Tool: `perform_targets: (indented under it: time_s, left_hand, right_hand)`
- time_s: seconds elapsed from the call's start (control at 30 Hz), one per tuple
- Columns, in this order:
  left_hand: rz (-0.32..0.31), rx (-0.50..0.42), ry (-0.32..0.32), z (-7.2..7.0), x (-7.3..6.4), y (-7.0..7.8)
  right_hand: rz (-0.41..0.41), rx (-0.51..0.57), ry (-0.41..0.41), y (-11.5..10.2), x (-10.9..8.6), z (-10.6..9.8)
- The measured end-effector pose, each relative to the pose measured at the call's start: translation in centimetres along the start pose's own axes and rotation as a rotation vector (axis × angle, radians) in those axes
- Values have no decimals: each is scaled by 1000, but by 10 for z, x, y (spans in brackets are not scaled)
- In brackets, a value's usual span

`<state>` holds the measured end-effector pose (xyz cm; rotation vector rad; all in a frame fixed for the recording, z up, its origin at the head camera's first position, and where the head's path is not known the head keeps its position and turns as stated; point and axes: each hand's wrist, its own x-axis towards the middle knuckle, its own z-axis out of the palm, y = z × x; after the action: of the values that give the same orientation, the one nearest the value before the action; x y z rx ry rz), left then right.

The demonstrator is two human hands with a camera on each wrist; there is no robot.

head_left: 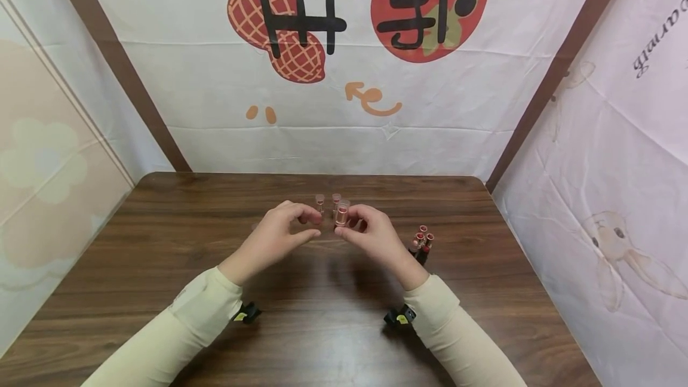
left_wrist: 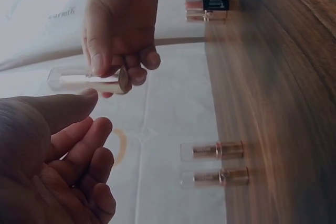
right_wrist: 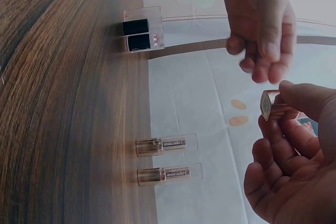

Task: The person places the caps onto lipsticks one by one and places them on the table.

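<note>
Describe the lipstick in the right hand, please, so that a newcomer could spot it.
Over the brown wooden table, find the right hand. It pinches the clear-capped lipstick, held aloft, unlike the two capped lipsticks standing behind.

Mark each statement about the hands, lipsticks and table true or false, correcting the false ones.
1. The right hand holds a clear-capped lipstick. True.
2. The left hand also grips a lipstick. False: it holds nothing.
3. Two other lipsticks stand upright beyond the hands. True.
4. The table is plain white. False: it is brown wood grain.
5. A lipstick cluster stands right of the right hand. True.
</note>
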<state>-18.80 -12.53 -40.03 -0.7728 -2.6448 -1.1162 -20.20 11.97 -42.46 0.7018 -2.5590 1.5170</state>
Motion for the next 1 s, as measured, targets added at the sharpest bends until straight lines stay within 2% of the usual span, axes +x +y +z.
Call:
perform_targets:
  time_s: [0.4, 0.77, 1.0]
  left_hand:
    - [-67, 43, 40, -19, -22, -22]
    - [-112, 35, 48, -32, -27, -31]
    - [-120, 42, 51, -38, -29, -36]
  right_hand:
    - [52, -34, 18, 2, 3, -1]
    - [78, -28, 39, 7, 2, 1]
    - [94, -34, 95, 11, 6, 4]
